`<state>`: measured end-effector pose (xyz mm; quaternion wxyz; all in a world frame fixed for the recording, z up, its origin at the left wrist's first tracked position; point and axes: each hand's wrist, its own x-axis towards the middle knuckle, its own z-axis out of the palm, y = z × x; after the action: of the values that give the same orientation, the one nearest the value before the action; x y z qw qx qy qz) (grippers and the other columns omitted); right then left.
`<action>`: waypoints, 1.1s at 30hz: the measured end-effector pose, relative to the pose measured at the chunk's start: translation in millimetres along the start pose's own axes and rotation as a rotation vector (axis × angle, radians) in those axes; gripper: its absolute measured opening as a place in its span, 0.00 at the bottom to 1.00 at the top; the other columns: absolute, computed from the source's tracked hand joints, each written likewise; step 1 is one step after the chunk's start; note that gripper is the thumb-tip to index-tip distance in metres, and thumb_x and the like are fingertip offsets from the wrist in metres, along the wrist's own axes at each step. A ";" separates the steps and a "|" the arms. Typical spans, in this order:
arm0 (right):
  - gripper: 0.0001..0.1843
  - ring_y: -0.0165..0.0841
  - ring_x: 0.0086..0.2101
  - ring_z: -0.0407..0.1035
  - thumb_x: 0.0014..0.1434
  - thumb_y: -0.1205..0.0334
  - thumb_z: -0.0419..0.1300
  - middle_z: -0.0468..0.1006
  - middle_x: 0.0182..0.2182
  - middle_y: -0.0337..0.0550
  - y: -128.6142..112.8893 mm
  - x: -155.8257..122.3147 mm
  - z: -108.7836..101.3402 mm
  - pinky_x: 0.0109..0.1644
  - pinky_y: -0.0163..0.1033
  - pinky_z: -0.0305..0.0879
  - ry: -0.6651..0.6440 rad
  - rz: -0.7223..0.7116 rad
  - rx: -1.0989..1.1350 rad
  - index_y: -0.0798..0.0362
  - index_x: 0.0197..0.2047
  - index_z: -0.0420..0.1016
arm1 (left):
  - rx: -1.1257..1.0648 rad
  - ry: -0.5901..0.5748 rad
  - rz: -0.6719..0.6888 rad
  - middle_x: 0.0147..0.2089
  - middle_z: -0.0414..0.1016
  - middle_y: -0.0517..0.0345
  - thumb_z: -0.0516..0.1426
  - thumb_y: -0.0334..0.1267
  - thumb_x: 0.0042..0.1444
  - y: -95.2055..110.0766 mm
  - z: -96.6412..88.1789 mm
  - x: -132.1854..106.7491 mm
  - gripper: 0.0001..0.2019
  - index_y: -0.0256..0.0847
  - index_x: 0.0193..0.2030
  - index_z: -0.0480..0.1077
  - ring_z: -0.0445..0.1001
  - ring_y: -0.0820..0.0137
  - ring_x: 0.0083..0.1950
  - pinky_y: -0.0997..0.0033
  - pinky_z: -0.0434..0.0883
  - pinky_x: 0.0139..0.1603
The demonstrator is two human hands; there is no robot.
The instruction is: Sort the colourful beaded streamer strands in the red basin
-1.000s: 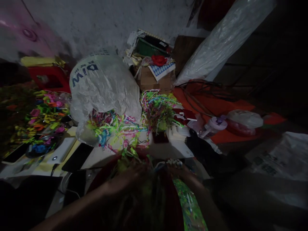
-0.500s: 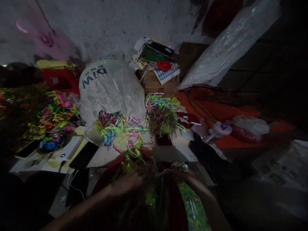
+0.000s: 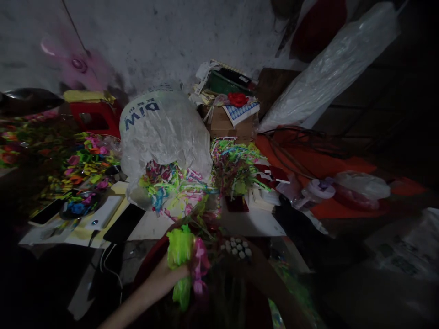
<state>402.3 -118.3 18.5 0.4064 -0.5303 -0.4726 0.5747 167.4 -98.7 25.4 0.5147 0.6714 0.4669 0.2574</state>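
L hand point(image 3: 171, 273) grips a green/pink ribbon bunch point(image 3: 185, 260) at the near edge, by the R hand point(image 3: 247, 260), whose grip is too dark to tell. Phone point(image 3: 124, 223) mid-table, white bag point(image 3: 164, 132) w/ ribbon scraps point(image 3: 171, 183) beyond, box point(image 3: 226, 127) at far edge.

white plastic sack point(image 3: 164, 132) | blue print, upside down | reads "DIW"

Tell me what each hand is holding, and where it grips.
The left hand grips a bunch of green and pink strips around its middle. The right hand is too dark to tell.
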 end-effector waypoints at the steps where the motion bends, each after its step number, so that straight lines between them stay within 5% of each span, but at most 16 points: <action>1: 0.31 0.41 0.46 0.68 0.45 0.57 0.66 0.74 0.46 0.47 -6.4 -2.5 4.6 0.52 0.46 0.64 -0.019 -0.002 0.006 0.54 0.52 0.67 | -0.102 0.036 -0.054 0.49 0.72 0.45 0.50 0.46 0.55 0.3 1.8 0.8 0.22 0.33 0.51 0.62 0.72 0.63 0.50 0.65 0.69 0.51; 3: 0.29 0.40 0.47 0.68 0.46 0.57 0.66 0.73 0.47 0.45 -16.8 -8.2 13.4 0.52 0.44 0.64 -0.032 -0.019 -0.032 0.52 0.51 0.68 | -0.207 0.126 -0.115 0.49 0.72 0.45 0.52 0.50 0.53 3.3 5.0 2.8 0.23 0.34 0.49 0.62 0.70 0.62 0.52 0.63 0.68 0.53; 6: 0.30 0.39 0.50 0.65 0.47 0.57 0.65 0.70 0.52 0.43 -26.3 -15.5 22.1 0.53 0.41 0.63 0.028 -0.101 -0.156 0.48 0.55 0.65 | 0.000 0.220 -0.036 0.40 0.74 0.48 0.53 0.51 0.52 9.1 4.8 3.7 0.21 0.35 0.43 0.66 0.74 0.63 0.42 0.64 0.73 0.43; 11: 0.26 0.38 0.51 0.65 0.53 0.58 0.61 0.69 0.52 0.39 -37.5 -25.5 18.2 0.54 0.41 0.63 0.104 -0.275 -0.417 0.41 0.56 0.64 | 0.544 0.309 0.631 0.34 0.69 0.53 0.51 0.33 0.52 25.0 -13.6 -5.7 0.14 0.38 0.46 0.68 0.70 0.67 0.35 0.70 0.70 0.34; 15: 0.31 0.36 0.52 0.65 0.54 0.65 0.60 0.68 0.54 0.35 -48.7 -35.3 7.6 0.54 0.39 0.63 0.025 -0.454 -0.563 0.35 0.59 0.60 | 0.919 0.349 0.883 0.33 0.67 0.56 0.45 0.20 0.50 47.8 -28.7 -13.8 0.20 0.41 0.46 0.66 0.66 0.68 0.36 0.66 0.64 0.42; 19: 0.37 0.36 0.53 0.64 0.54 0.71 0.56 0.65 0.57 0.35 -62.6 -38.8 4.6 0.55 0.36 0.61 -0.105 -0.568 -0.579 0.35 0.63 0.53 | 1.057 0.316 0.926 0.33 0.67 0.56 0.42 0.17 0.51 60.2 -31.6 -16.5 0.19 0.40 0.40 0.66 0.65 0.68 0.37 0.65 0.61 0.45; 24: 0.43 0.34 0.50 0.67 0.49 0.78 0.53 0.68 0.55 0.34 -78.1 -37.1 11.5 0.53 0.33 0.63 -0.145 -0.649 -0.616 0.35 0.64 0.51 | 1.032 0.287 0.918 0.31 0.66 0.57 0.42 0.25 0.62 59.0 -28.0 -16.4 0.14 0.40 0.35 0.67 0.64 0.69 0.34 0.66 0.60 0.40; 33: 0.32 0.36 0.49 0.67 0.54 0.73 0.51 0.71 0.51 0.45 -74.3 -31.5 14.4 0.54 0.40 0.63 -0.242 -0.756 -0.822 0.49 0.62 0.56 | 1.083 0.388 0.999 0.33 0.71 0.58 0.40 0.27 0.66 78.4 -26.6 -17.8 0.17 0.37 0.38 0.68 0.67 0.70 0.34 0.66 0.60 0.39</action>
<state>388.8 -133.8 97.9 0.2868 -0.3691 -0.8575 0.2149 166.1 -105.2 109.8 -0.1558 0.9044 0.2507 0.3081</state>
